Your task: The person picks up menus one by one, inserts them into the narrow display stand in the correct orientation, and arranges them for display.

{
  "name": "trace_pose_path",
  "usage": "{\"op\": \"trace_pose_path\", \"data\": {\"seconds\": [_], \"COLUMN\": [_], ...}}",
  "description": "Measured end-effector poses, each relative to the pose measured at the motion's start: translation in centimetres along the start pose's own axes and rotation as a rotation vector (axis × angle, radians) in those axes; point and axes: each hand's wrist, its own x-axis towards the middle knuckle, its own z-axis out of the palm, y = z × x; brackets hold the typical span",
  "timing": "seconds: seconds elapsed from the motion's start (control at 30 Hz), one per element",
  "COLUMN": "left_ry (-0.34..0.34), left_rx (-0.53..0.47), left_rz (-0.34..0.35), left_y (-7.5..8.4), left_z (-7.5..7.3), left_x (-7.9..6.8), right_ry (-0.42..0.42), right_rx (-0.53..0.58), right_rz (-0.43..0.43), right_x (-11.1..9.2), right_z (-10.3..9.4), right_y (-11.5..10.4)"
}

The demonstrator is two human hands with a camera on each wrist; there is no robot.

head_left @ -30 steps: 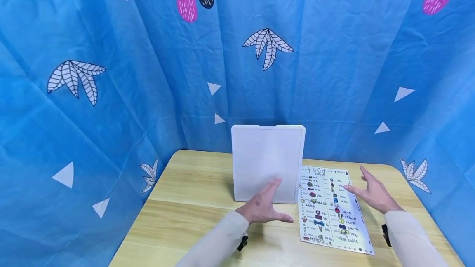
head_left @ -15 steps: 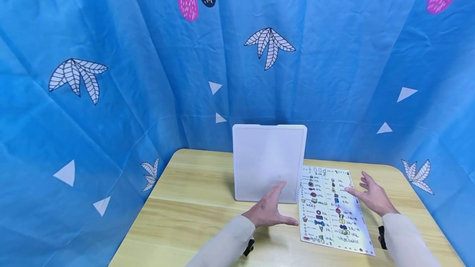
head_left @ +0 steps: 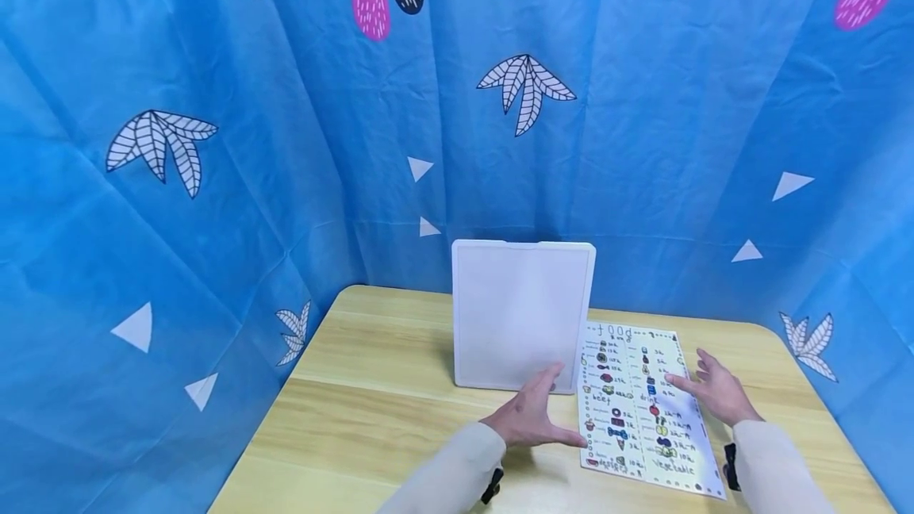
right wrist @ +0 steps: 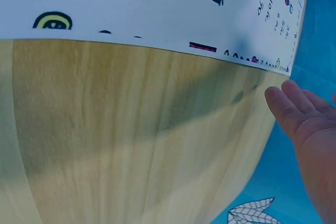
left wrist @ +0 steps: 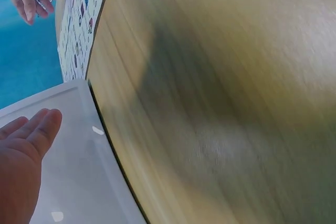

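A white sheet [head_left: 635, 419] lies flat on the table, headed "food" and covered with small coloured drawings and handwritten prices. Over its left edge reaches my left hand [head_left: 531, 415], thumb spread from the fingers and holding nothing. My right hand [head_left: 717, 391] hovers along the sheet's right edge, also bare, with thumb and fingers apart. Behind the left hand a white square board [head_left: 524, 312] with a raised rim stands upright. In the left wrist view the left fingers [left wrist: 44, 129] overlap that board. The right wrist view has the right fingers [right wrist: 294, 103] close to the sheet's corner.
The light wooden table [head_left: 371, 387] has rounded back corners. Blue curtain [head_left: 643, 141] with leaf and triangle prints hangs behind and on both sides. A dark band [head_left: 493, 486] sits at the left wrist, another [head_left: 730, 466] at the right.
My left hand has shifted right and slightly nearer, its thumb now over the sheet's left edge. The right hand has dropped slightly toward me. The sheet and board stay in place.
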Motion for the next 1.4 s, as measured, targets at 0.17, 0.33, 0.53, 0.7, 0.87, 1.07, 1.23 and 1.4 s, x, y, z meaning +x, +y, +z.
{"op": "trace_pose_path", "data": {"seconds": [0.17,0.33,0.53,0.7,0.87,1.07,1.23,1.4], "left_ry": [0.001,0.004,-0.003,-0.002,-0.015,-0.047,-0.08,-0.075], "left_rx": [-0.008,-0.05,-0.073,-0.041,-0.068,-0.096,-0.121,-0.188], "left_rz": [0.012,0.018,0.002,-0.066,-0.108,-0.127,-0.131,-0.205], "left_y": [-0.1,0.0,0.1,0.1,-0.1,0.1,0.6,0.9], "left_z": [1.0,2.0,3.0,3.7,4.1,4.1,4.1,4.4], "left_x": [0.1,0.5,1.1,1.1,1.0,1.1,1.4,1.7], "right_ry": [-0.012,-0.005,-0.015,0.002,0.006,-0.016,-0.023,-0.013], "right_rx": [-0.001,-0.001,-0.012,-0.06,-0.065,-0.026,0.001,0.004], "right_rz": [0.004,-0.002,0.023,0.013,0.009,0.033,0.054,0.058], "right_x": [0.1,0.1,-0.1,-0.4,-0.3,-0.1,0.0,0.1], "right_z": [0.3,0.5,0.7,0.7,0.8,1.1,1.2,1.3], "right_y": [0.4,0.4,0.5,0.7,0.8,0.9,0.7,0.4]}}
